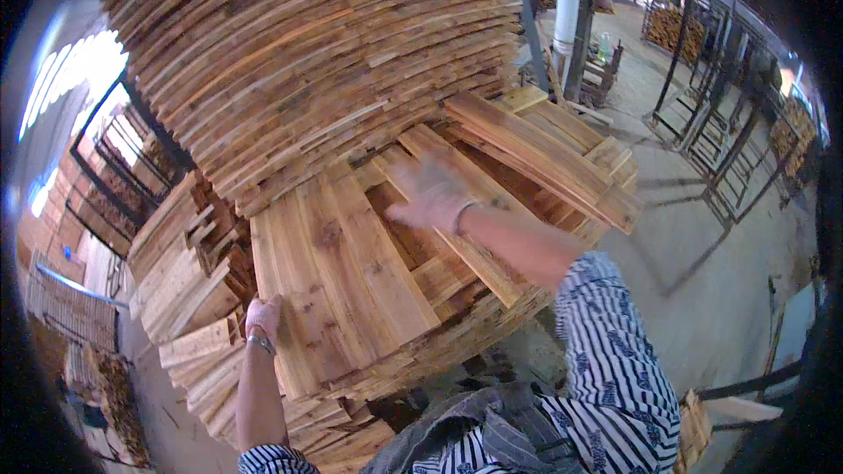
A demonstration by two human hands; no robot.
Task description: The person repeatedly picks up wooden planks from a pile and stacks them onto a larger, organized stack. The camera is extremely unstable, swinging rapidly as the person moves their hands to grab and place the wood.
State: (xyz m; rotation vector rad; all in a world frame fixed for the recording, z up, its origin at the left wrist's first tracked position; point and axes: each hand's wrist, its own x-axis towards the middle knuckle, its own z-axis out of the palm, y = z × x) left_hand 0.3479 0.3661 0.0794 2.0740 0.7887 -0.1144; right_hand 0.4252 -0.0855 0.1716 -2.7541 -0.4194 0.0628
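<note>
My left hand [263,318], in a pale pink glove, is closed at the left edge of the leftmost wooden board [294,316]. Several boards lie side by side there, forming a flat layer on a stack. My right hand [435,197], also gloved, is blurred by motion above a narrow loose board [474,250]. Its thumb stands apart from the fingers, and I see nothing held in it. Whether it touches the wood is unclear. Gaps beside the narrow board show lower layers.
A tall stack of boards [334,61] rises right behind the layer. More boards [549,158] lie piled at the right, their ends overhanging. Uneven planks [189,272] are heaped at the left. Metal frames [711,132] and a white post [569,9] stand on the concrete floor.
</note>
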